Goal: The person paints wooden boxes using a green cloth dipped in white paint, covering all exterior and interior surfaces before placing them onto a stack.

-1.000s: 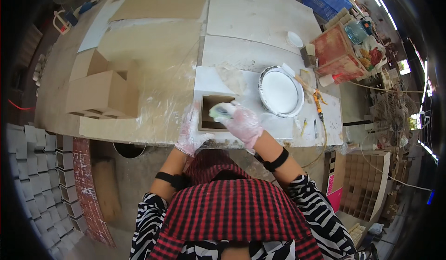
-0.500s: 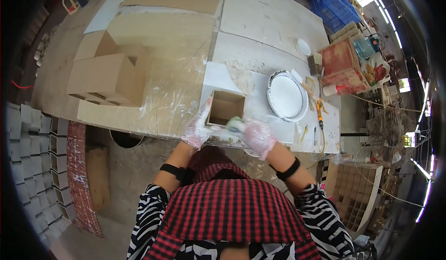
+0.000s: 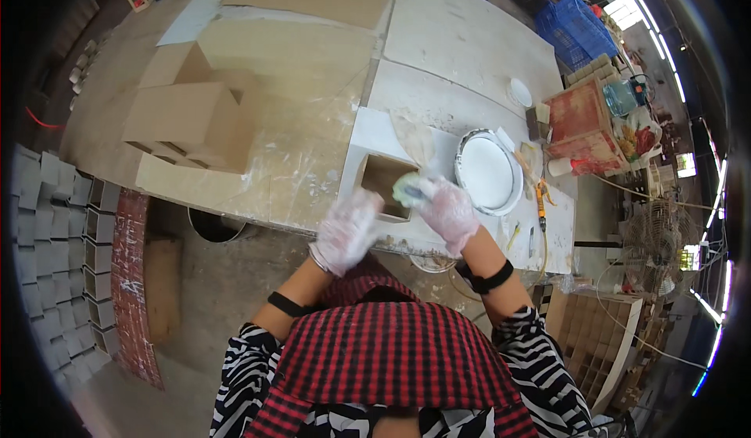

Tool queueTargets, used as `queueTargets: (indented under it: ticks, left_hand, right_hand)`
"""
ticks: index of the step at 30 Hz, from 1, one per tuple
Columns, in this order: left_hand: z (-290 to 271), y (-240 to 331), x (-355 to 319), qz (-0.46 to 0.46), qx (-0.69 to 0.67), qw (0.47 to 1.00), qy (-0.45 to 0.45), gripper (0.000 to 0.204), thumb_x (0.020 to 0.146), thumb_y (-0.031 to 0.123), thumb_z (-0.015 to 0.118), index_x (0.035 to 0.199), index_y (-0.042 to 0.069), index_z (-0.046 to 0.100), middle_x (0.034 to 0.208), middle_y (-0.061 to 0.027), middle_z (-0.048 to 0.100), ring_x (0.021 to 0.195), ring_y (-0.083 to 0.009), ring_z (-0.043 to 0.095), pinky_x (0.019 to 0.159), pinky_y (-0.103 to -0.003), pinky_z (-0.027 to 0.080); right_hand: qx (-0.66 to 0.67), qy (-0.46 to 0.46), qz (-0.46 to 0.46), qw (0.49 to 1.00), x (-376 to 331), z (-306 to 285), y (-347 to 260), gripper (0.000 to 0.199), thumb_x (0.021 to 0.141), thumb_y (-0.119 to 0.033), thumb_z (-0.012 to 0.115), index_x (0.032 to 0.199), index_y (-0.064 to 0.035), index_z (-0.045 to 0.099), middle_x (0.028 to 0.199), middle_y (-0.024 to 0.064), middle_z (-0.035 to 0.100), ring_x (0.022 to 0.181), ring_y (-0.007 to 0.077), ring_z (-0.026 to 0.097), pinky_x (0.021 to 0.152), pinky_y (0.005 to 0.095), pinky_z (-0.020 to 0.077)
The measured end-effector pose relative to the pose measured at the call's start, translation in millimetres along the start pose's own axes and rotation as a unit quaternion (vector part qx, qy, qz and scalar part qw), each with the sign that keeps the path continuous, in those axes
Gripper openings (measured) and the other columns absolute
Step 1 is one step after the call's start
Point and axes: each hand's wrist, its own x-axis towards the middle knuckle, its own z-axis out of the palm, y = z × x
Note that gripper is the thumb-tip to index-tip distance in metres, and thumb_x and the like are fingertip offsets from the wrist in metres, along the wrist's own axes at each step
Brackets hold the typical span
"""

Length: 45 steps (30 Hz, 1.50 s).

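Both my hands wear thin clear gloves. My right hand (image 3: pixel 447 213) is closed around a small pale green sponge or brush (image 3: pixel 407 190) and holds it at the top edge of an open wooden box (image 3: pixel 386 186) with a white outer side. The box stands on the paint-spattered worktable (image 3: pixel 305 86), near its front edge. My left hand (image 3: pixel 344 232) is blurred, below and left of the box, fingers loosely spread, not touching it.
A round white basin of paint (image 3: pixel 487 173) sits right of the box. Cardboard boxes (image 3: pixel 192 121) lie at the table's left. Red crates (image 3: pixel 583 129) and a blue crate (image 3: pixel 579 35) stand far right. Stacked grey cubes (image 3: pixel 59 227) line the floor at left.
My left hand has let go of the box's left side and dropped back toward me. My right hand stays at the box's rim with the sponge.
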Motion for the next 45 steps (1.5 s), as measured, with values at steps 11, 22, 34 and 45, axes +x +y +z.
queueTargets:
  ticks: [11, 22, 34, 45]
  left_hand:
    - [51.4, 20.5, 13.7, 0.057, 0.147, 0.986, -0.046, 0.044, 0.08, 0.017, 0.044, 0.123, 0.007, 0.046, 0.103, -0.0051, 0.053, 0.098, -0.02, 0.051, 0.091, -0.04, 0.035]
    - [57.6, 19.2, 18.7, 0.031, 0.118, 0.992, -0.042, 0.045, 0.077, 0.016, 0.047, 0.122, 0.012, 0.048, 0.108, 0.0, 0.056, 0.096, -0.0173, 0.054, 0.09, -0.039, 0.034]
    - [64.7, 20.0, 15.9, 0.022, 0.174, 0.984, -0.031, 0.044, 0.077, 0.016, 0.047, 0.121, 0.014, 0.049, 0.102, 0.0, 0.057, 0.094, -0.0177, 0.054, 0.09, -0.038, 0.034]
    - [57.2, 26.1, 23.4, 0.018, 0.147, 0.988, -0.049, 0.042, 0.076, 0.015, 0.047, 0.118, 0.013, 0.051, 0.101, -0.0018, 0.057, 0.092, -0.0186, 0.054, 0.086, -0.037, 0.035]
  right_hand:
    - [-0.047, -0.245, -0.163, 0.955, 99.3, 44.0, 4.0, 0.024, 0.08, -0.031, 0.052, 0.1, -0.0218, 0.063, 0.091, 0.0084, 0.061, 0.089, 0.0229, 0.06, 0.076, 0.0351, 0.0484]
    - [-0.042, -0.233, -0.159, 0.959, 111.1, 44.1, 32.1, 0.027, 0.078, -0.02, 0.057, 0.104, -0.0247, 0.061, 0.103, 0.0072, 0.061, 0.099, 0.0227, 0.059, 0.079, 0.0374, 0.0491]
    - [0.026, -0.248, 0.052, 0.967, 94.8, 28.5, 45.4, 0.033, 0.081, -0.036, 0.055, 0.111, -0.022, 0.06, 0.103, 0.0109, 0.062, 0.096, 0.028, 0.059, 0.079, 0.0397, 0.0471]
    - [-0.033, -0.232, 0.116, 0.965, 78.6, 42.8, 73.6, 0.036, 0.079, -0.042, 0.056, 0.108, -0.0205, 0.062, 0.1, 0.0131, 0.064, 0.09, 0.028, 0.062, 0.077, 0.0397, 0.0487]
